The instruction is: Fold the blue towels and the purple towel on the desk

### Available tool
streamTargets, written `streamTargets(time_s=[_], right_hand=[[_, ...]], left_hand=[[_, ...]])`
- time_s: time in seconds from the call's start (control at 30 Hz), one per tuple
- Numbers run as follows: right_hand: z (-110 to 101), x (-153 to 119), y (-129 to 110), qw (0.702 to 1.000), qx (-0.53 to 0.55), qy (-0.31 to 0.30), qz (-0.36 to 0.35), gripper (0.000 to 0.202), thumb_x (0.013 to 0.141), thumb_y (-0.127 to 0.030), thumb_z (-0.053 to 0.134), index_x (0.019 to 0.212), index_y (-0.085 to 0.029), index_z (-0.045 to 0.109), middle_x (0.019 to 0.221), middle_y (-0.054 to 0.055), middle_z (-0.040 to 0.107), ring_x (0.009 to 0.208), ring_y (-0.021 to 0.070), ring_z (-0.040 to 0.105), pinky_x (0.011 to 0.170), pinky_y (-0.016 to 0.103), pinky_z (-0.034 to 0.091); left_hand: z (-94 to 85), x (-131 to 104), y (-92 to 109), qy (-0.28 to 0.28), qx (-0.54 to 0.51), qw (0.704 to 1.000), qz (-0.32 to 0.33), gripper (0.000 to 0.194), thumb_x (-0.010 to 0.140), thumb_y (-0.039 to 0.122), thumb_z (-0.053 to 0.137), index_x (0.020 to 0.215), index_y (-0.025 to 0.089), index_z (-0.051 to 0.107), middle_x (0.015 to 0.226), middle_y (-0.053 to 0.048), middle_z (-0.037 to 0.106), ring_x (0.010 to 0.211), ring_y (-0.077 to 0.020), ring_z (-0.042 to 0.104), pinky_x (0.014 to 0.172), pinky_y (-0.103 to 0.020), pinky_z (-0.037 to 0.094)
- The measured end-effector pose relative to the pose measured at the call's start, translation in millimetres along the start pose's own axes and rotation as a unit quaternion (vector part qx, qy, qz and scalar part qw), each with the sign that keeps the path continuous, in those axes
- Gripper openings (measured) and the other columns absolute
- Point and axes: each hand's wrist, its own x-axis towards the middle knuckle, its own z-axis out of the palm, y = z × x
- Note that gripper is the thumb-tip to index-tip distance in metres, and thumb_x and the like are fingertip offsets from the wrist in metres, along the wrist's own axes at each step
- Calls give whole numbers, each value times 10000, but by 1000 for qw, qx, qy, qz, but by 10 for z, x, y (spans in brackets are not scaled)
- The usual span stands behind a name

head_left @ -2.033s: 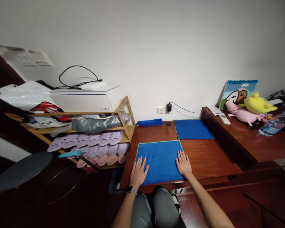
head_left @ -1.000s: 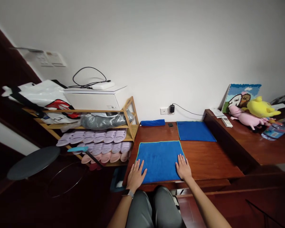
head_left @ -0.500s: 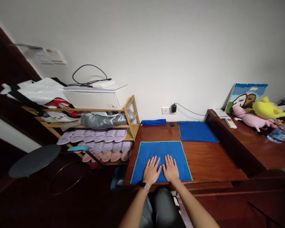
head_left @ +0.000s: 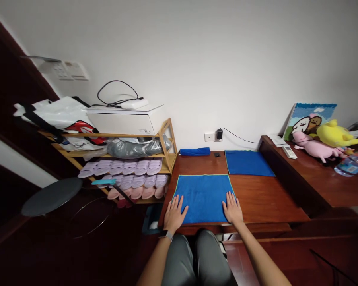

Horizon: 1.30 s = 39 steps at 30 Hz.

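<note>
A blue cloth (head_left: 204, 198) with a light green edge lies flat on the wooden desk near its front. On the cloth's left side rests my left hand (head_left: 174, 214), palm down with the fingers spread; a watch is on that wrist. My right hand (head_left: 233, 208) lies flat over the cloth's right edge, fingers stretched out. Neither hand grips anything. A second blue cloth (head_left: 249, 163) is spread at the back right of the desk, and a rolled blue cloth (head_left: 194, 151) lies along the wall.
The wooden desk (head_left: 268, 198) meets a raised side on the right, with plush toys (head_left: 316, 147), a bottle (head_left: 350, 166) and a remote (head_left: 289, 152). On the left stand a slipper rack (head_left: 170, 159) and a round stool (head_left: 52, 196). A black charger (head_left: 219, 134) is plugged into the wall.
My hands have moved apart from the middle of the cloth, the left one to its left edge and the right one to its right edge. The view has shifted slightly.
</note>
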Motion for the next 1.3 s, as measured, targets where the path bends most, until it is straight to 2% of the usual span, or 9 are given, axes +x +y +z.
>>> streamTargets(time_s=[0.13, 0.27, 0.4, 0.5, 0.67, 0.87, 0.97, 1.17, 1.3], right_hand=[[-54, -4, -223, 1000, 0, 9, 5, 710, 1113, -451, 204, 1702, -64, 287, 1771, 150, 224, 1657, 278, 213, 1344, 483, 129], [-129, 32, -711, 997, 36, 38, -56, 666, 1120, -412, 215, 1697, -98, 327, 1774, 131, 236, 1659, 273, 206, 1342, 466, 132], [-144, 110, -1091, 990, 69, 4, -126, 628, 1118, -362, 213, 1692, -150, 353, 1771, 95, 262, 1662, 256, 190, 1342, 471, 133], [-101, 150, -1162, 987, 73, -19, -139, 628, 1118, -345, 179, 1696, -154, 335, 1770, 88, 261, 1666, 241, 172, 1343, 468, 122], [-33, 167, -987, 989, 55, -15, -136, 629, 1124, -382, 195, 1713, -180, 284, 1776, 63, 246, 1667, 214, 166, 1346, 445, 113], [-35, 188, -302, 999, 18, 9, -28, 665, 1113, -407, 204, 1709, -119, 274, 1771, 93, 236, 1659, 236, 204, 1344, 464, 143], [-55, 197, -75, 1000, 6, 5, 7, 683, 1107, -409, 196, 1708, -91, 260, 1776, 97, 217, 1660, 242, 200, 1346, 466, 143], [-19, 179, -86, 1000, 9, 5, 12, 691, 1099, -398, 198, 1706, -74, 270, 1773, 125, 228, 1658, 257, 210, 1345, 486, 145], [-59, 212, -207, 1000, 1, 13, 7, 680, 1082, -360, 252, 1672, -39, 360, 1741, 179, 310, 1642, 300, 263, 1341, 505, 138]], left_hand=[[-38, 68, 114, 7, 1, 1000, 6, 653, 1065, 518, 409, 1584, 147, 547, 1663, -193, 478, 1562, -350, 440, 1301, -573, 334], [7, 216, 478, 9, -30, 998, 55, 590, 1089, 437, 374, 1602, 191, 527, 1677, -143, 476, 1575, -317, 425, 1305, -559, 341], [132, 342, 855, -40, -43, 993, 107, 562, 1091, 323, 351, 1632, 242, 481, 1709, -86, 439, 1591, -261, 402, 1313, -522, 336], [205, 360, 957, -54, -42, 992, 103, 569, 1095, 306, 326, 1646, 246, 456, 1724, -80, 414, 1605, -252, 374, 1321, -521, 314], [211, 313, 829, -41, -43, 995, 80, 593, 1103, 422, 345, 1653, 225, 445, 1726, -106, 403, 1603, -285, 377, 1313, -551, 311], [109, 196, 307, -23, -14, 1000, 2, 648, 1091, 490, 342, 1643, 170, 458, 1722, -143, 392, 1600, -314, 379, 1308, -566, 314], [78, 134, 140, -1, -8, 1000, -22, 663, 1077, 505, 347, 1639, 176, 469, 1706, -161, 420, 1590, -329, 396, 1302, -579, 314], [94, 103, 123, 12, -3, 1000, -27, 668, 1067, 505, 344, 1639, 184, 473, 1670, -165, 482, 1573, -340, 425, 1289, -594, 331], [31, 202, 105, 7, -1, 1000, -13, 642, 1073, 503, 347, 1562, 158, 579, 1622, -187, 543, 1512, -367, 506, 1239, -584, 416]])
